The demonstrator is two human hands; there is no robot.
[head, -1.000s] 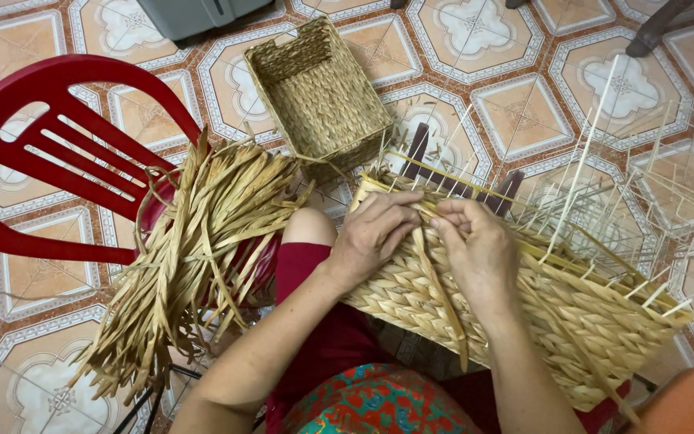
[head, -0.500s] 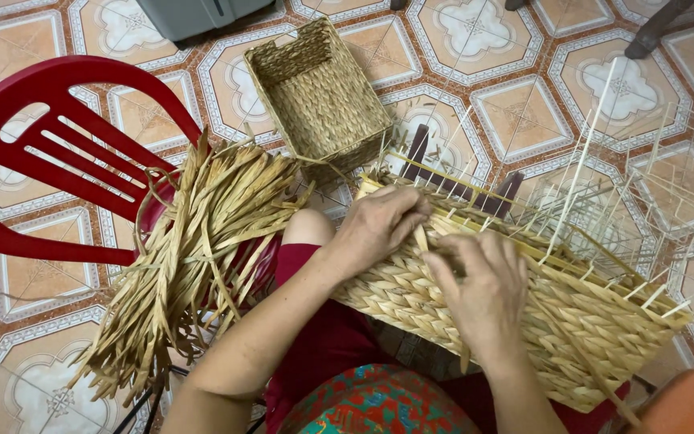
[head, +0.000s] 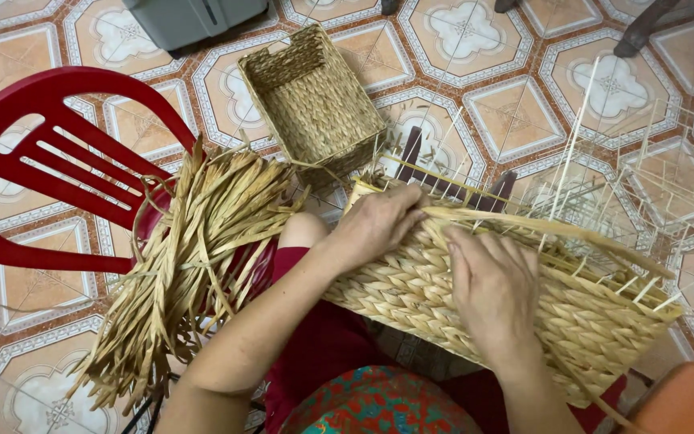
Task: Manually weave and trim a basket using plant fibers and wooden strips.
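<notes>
The left hand's fingers (head: pixel 399 210) curl shut over the top rim of the half-woven basket (head: pixel 411 285), pinching a flat straw strand (head: pixel 524 227) that runs right along the rim. The right hand (head: pixel 496 293), which half a second ago sat nearer the rim, now lies flat and open on the woven wall, pressing the braid down; the row looks seated. The basket rests across the person's lap, golden, tightly plaited, bare stakes sticking out at right. A straw bundle (head: pixel 194 265) drapes over the red chair (head: pixel 50 169) at left; a finished small basket (head: pixel 315 104) sits farther away on the tiled floor (head: pixel 516 112).
</notes>
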